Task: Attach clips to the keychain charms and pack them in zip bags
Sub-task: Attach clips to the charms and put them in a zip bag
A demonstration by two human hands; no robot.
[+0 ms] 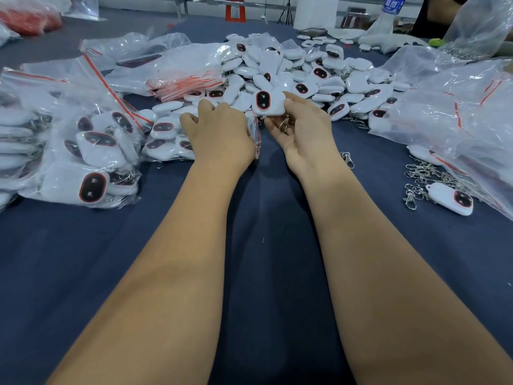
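Note:
My right hand [302,129] grips a white charm [268,102] with a dark oval face ringed in red, and a silver clip [285,124] hangs from it over my palm. My left hand [219,132] holds a clear zip bag [254,134] with a red strip, right beside the charm. Behind both hands lies a big heap of loose white charms [313,73]. Several loose silver clips [424,176] lie at the right, next to a single charm [451,198].
Filled zip bags [91,159] are stacked at the left on the dark blue table [263,273]. Empty zip bags [183,76] with red strips lie behind them. More clear bags [460,118] pile up at the right. A water bottle [391,9] stands far back.

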